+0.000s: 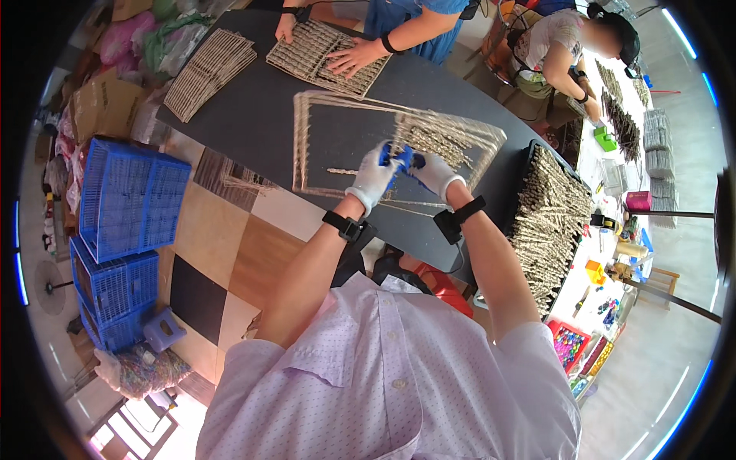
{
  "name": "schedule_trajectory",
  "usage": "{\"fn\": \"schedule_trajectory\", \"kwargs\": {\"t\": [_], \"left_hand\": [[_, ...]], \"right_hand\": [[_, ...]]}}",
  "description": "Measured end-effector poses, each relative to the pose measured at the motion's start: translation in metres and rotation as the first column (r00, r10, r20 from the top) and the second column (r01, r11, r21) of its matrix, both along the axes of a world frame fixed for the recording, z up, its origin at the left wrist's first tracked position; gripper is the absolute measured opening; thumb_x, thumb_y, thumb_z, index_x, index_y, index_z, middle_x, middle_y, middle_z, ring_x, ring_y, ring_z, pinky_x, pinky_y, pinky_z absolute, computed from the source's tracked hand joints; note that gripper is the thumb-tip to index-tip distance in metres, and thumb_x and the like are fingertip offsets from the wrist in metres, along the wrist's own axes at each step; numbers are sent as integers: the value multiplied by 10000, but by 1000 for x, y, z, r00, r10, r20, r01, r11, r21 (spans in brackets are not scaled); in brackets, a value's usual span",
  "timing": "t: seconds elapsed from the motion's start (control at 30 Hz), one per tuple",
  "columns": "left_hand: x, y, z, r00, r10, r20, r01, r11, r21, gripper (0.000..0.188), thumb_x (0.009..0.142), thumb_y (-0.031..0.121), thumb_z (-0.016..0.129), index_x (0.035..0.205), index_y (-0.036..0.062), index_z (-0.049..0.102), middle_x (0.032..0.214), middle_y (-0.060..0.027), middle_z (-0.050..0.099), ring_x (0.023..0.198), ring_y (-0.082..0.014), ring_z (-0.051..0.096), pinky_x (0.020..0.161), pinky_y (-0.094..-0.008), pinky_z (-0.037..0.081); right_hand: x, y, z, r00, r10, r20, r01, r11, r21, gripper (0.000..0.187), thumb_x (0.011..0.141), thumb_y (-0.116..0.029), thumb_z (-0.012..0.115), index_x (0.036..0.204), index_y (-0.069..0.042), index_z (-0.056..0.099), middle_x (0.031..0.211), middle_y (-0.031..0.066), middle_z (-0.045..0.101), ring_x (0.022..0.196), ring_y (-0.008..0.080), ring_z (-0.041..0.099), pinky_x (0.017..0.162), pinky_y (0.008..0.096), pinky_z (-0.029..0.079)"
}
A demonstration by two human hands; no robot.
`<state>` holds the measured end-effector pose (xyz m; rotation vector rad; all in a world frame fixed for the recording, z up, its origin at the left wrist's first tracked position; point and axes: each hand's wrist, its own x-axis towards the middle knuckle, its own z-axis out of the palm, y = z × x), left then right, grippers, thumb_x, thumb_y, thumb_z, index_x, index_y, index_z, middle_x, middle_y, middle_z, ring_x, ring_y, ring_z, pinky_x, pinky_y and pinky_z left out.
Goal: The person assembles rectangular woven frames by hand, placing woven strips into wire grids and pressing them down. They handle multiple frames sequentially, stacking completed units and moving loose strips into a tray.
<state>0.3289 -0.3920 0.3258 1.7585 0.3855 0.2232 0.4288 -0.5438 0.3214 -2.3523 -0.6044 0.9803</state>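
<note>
A rectangular frame (301, 146) wrapped in beige twisted cord is held up, tilted, over the dark table; its outline is smeared by motion. My left hand (373, 182), in a white glove with blue fingers, is closed at the frame's middle bar. Close beside it, my right hand (435, 175) in a matching glove is closed at the same spot. Their fingertips nearly meet, and exactly what they pinch is partly hidden. Behind my right hand lies a bunch of short twisted cord pieces (438, 146). One loose twisted piece (342, 171) is beside my left hand.
Across the dark table (261, 115), a co-worker's hands (356, 57) rest on a woven panel (310, 54). Stacked panels (211, 69) lie at the far left. A black tray (531, 157) of twisted pieces (548, 222) stands right. Blue crates (130, 199) stand left; another person works far right.
</note>
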Motion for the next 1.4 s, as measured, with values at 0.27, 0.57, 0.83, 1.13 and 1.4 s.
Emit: {"fn": "schedule_trajectory", "kwargs": {"t": [0.27,0.57,0.83,1.13,1.4], "left_hand": [[-10,13,-31,944,107,-311,-297,684,-666,174,895,54,543,1051,15,610,844,-52,638,689,-134,598,615,-286,506],[-50,57,-44,883,200,-424,-400,792,-460,43,906,98,574,898,59,558,629,-3,495,519,-117,494,472,-283,429],[-89,83,-46,808,300,-506,-483,830,-280,70,898,112,583,868,52,560,621,-16,513,467,-126,486,417,-283,418],[-87,73,-22,828,215,-518,-412,860,-302,39,901,86,567,881,66,541,663,-1,519,527,-100,505,468,-259,446],[-68,53,-23,892,176,-415,-112,978,174,163,860,119,605,1001,42,575,774,-115,632,669,-259,615,611,-358,503]], "right_hand": [[-27,25,38,921,56,385,-257,831,493,441,811,-207,687,1174,1,549,1096,191,601,1007,374,569,913,415,449],[25,-22,84,898,-194,-394,428,190,883,385,865,-222,675,1150,18,575,1044,92,635,938,206,606,844,334,493],[61,-39,-82,794,-127,595,291,938,-188,557,796,-399,685,1251,-109,547,1245,143,554,1182,337,495,979,469,391],[6,41,14,615,238,752,-227,966,-120,682,770,-407,714,1329,-117,454,1287,120,499,1226,314,448,1005,480,357],[-17,88,-3,700,386,601,-330,921,-207,621,826,-415,670,1298,-65,470,1074,137,606,998,283,607,819,393,486]]}}
